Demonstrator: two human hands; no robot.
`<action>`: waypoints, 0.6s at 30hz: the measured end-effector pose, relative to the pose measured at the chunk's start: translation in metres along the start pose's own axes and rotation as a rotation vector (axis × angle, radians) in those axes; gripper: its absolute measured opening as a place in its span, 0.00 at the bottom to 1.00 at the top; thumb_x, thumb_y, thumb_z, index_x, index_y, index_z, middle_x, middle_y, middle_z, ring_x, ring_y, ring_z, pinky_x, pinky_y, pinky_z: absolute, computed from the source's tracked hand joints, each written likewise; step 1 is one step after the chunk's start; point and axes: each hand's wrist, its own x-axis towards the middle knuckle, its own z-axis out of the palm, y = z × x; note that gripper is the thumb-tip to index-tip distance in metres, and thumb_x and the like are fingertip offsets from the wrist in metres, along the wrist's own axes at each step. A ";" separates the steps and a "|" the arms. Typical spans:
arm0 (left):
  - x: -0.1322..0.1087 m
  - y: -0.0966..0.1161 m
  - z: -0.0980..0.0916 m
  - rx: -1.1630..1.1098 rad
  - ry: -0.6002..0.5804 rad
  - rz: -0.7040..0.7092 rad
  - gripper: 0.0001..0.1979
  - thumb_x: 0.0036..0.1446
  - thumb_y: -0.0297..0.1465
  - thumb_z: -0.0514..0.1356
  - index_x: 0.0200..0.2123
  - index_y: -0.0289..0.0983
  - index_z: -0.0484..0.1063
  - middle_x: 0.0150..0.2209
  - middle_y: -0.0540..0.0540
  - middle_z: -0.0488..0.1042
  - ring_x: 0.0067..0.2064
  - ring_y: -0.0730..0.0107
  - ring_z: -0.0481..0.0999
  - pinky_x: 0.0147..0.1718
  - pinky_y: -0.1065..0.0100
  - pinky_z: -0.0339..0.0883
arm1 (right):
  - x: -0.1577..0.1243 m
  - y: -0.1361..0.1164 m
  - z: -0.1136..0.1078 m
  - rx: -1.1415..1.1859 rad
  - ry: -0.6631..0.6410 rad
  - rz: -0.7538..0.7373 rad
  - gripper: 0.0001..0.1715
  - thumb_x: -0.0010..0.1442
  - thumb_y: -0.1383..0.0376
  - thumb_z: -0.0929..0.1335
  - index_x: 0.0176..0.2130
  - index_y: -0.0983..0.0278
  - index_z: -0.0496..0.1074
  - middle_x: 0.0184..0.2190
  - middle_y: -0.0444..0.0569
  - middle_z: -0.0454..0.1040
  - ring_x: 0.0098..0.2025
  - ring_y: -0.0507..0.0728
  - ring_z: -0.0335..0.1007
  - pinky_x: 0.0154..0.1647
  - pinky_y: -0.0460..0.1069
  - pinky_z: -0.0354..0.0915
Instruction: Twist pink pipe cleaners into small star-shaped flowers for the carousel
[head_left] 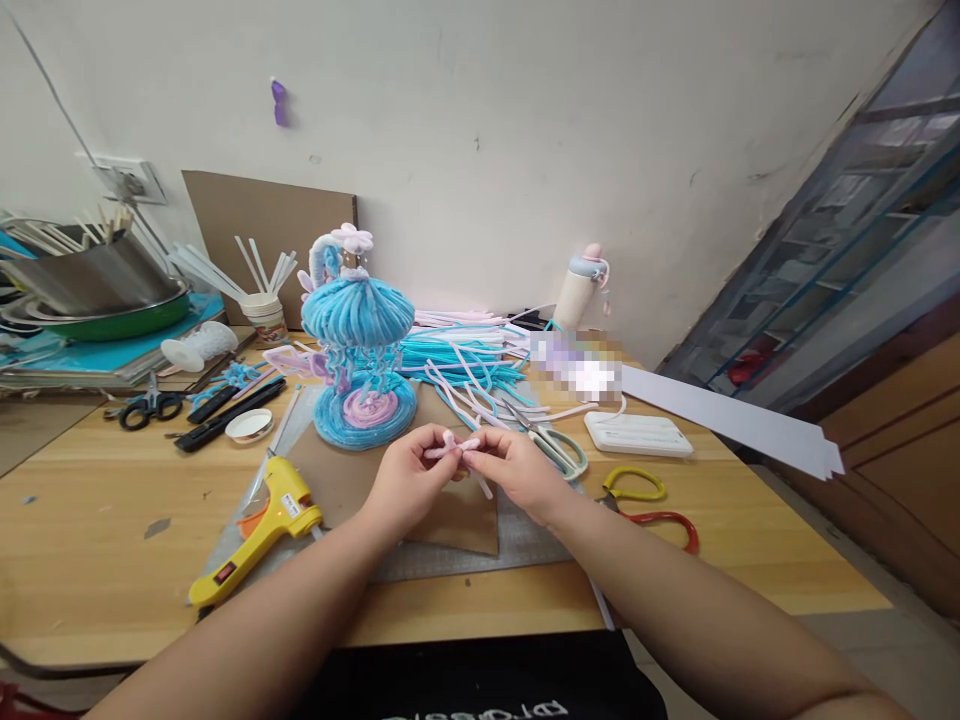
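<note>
Both hands [461, 470] pinch a pink pipe cleaner [452, 447] (looped).

Two hands [409, 482] [519, 472], one pink bow [452, 447], one glue gun [262, 530], one paper cup [265, 317].

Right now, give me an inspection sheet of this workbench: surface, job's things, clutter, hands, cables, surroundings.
Surface: wooden table, with a grey mat and a cardboard sheet below the hands.
Job's things: pink pipe cleaner, bent into a bow shape; blue and pink model standing behind it.
Clutter: yellow glue gun, black scissors, pipe cleaner pile, pale scissors, pliers, white case, cup of sticks.
Hands: left hand and right hand both pinch the pink pipe cleaner.
Cables: thin cord slants down the wall to the wall socket.
Surroundings: white wall; glazed frame at right; metal bowl at left.
</note>
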 end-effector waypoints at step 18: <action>0.008 -0.002 -0.010 -0.587 -0.189 -0.501 0.04 0.52 0.23 0.61 0.32 0.28 0.74 0.26 0.46 0.74 0.24 0.80 0.71 0.24 0.80 0.68 | 0.006 -0.001 -0.011 -0.196 -0.139 -0.058 0.04 0.55 0.65 0.65 0.31 0.64 0.65 0.25 0.41 0.64 0.26 0.49 0.57 0.28 0.45 0.55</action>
